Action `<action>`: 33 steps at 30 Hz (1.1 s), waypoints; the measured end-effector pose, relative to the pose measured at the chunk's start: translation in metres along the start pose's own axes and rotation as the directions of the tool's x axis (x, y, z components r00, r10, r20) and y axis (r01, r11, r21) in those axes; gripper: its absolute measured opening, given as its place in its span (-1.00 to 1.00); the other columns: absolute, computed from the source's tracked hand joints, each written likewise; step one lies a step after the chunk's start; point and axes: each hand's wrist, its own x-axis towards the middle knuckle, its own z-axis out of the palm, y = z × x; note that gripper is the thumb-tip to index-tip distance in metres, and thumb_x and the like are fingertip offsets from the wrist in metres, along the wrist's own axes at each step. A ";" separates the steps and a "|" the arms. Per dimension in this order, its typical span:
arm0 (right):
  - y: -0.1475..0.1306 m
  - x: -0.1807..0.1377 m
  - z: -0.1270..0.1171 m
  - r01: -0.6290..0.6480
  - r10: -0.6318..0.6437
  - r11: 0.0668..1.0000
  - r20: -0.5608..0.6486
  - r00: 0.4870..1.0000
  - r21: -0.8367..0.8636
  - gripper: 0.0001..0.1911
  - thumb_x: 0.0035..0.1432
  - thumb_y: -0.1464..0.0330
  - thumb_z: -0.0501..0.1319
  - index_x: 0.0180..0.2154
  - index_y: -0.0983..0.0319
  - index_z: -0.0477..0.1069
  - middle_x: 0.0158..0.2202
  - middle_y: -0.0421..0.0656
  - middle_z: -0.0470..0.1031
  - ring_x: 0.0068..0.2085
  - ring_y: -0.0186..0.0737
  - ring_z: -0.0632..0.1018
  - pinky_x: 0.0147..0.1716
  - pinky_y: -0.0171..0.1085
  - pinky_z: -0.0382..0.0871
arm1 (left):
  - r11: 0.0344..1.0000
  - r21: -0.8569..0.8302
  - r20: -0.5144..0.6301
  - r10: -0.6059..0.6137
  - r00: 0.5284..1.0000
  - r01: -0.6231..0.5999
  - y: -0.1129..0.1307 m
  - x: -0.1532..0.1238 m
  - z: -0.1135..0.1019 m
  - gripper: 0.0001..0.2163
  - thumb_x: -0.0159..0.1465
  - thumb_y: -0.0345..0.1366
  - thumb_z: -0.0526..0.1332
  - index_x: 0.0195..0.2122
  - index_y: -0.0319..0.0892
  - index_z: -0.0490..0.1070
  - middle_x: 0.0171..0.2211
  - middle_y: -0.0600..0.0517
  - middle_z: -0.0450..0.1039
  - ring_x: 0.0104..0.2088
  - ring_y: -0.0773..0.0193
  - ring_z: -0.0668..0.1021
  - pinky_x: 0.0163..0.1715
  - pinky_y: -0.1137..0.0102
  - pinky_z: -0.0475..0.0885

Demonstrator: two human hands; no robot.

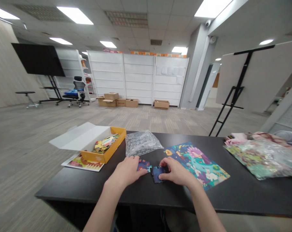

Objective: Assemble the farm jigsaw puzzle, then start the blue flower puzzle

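Two groups of dark blue jigsaw pieces lie on the black table between my hands. My left hand (128, 171) rests over the left puzzle pieces (144, 165), which show red and teal patches; its fingers cover part of them. With thumb and fingers, my right hand (173, 171) grips the right puzzle piece (157, 174), mostly plain blue. A narrow gap separates the two groups. Just right of my right hand lies a colourful picture sheet (201, 161) with white rabbits and a pink shape, partly under that forearm.
An open yellow box (114, 146) holding loose puzzle pieces (104, 144) stands at the left on another picture sheet (88, 165). A clear plastic bag (143, 143) lies behind my hands. On the right are a bagged puzzle (262, 158) and folded cloths (264, 138). The black table's front edge (88, 200) is near me.
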 end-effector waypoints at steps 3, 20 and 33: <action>-0.004 0.000 0.000 -0.031 0.030 0.998 0.021 0.999 0.053 -0.64 -0.05 0.36 0.43 -0.18 0.21 0.43 -0.27 -0.21 0.46 -0.32 -0.28 0.43 -0.35 -0.31 0.24 | 1.000 -0.014 -0.013 0.017 1.000 -0.017 0.002 0.004 0.004 -0.60 0.29 -0.03 0.20 0.01 -0.22 0.43 0.03 -0.25 0.51 0.05 -0.12 0.54 -0.05 0.20 0.43; -0.003 -0.004 -0.003 0.001 -0.002 1.000 0.067 0.998 0.011 -0.62 -0.04 0.33 0.44 -0.12 0.21 0.52 -0.22 -0.16 0.47 -0.25 -0.20 0.47 -0.25 -0.27 0.30 | 0.946 -0.267 -0.091 0.163 0.982 -0.182 -0.002 0.018 0.019 -0.62 0.23 -0.11 0.25 0.00 -0.22 0.48 -0.08 -0.15 0.55 -0.05 0.01 0.56 -0.03 0.25 0.41; -0.023 -0.016 0.003 -0.099 0.100 0.986 -0.004 0.995 -0.137 -0.66 -0.07 0.24 0.40 -0.23 0.21 0.46 -0.11 -0.10 0.43 -0.18 -0.13 0.48 -0.19 -0.23 0.27 | 0.999 -0.040 -0.009 0.029 1.000 -0.029 0.011 0.014 0.016 -0.59 0.16 0.04 0.27 -0.15 -0.20 0.44 0.00 -0.23 0.46 0.06 -0.17 0.48 -0.05 0.16 0.41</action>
